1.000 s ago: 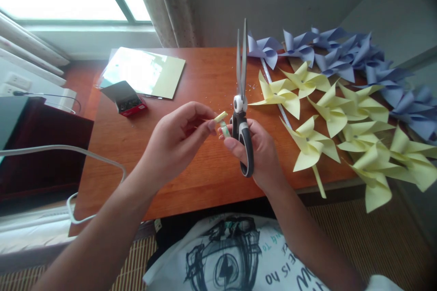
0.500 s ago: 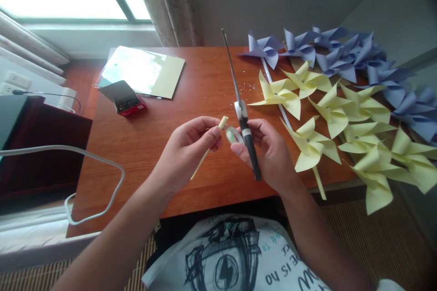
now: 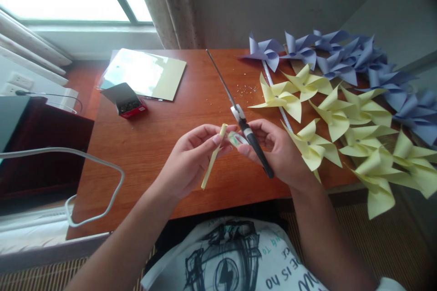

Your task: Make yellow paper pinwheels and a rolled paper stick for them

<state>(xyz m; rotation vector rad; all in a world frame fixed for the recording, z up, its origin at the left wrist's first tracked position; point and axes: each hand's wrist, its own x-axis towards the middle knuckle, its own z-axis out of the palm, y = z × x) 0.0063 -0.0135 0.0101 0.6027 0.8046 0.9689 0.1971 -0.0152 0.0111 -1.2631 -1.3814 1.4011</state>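
From the head camera, we look down on a brown wooden table (image 3: 129, 177) with two bare hands meeting above its front part. On the left hand (image 3: 193, 157), we see thumb and forefinger pinched together, with no gap beyond the thickness of the yellow paper stick (image 3: 212, 163) they grip near its upper end. The stick slants between the hands, its lower end hanging free above the tabletop. The right hand (image 3: 276, 152) is half curled, its fingers bent around the dark handles of the scissors (image 3: 238, 112), whose blades lie in line and point up and away to the left. Between its thumb and fingertips, just beside the stick, we find a small pale ring with green marks, probably a roll of clear tape (image 3: 234, 139), though it is too blurred for us to be sure.

To the right of the hands we see yellow pinwheels (image 3: 309, 142) spread out, with purple pinwheels (image 3: 362, 54) behind them. Tiny scraps (image 3: 247, 88) dot the wood beyond the scissors. At far left, an open red box (image 3: 134, 109) with dark contents stands before yellow sheets (image 3: 170, 79).
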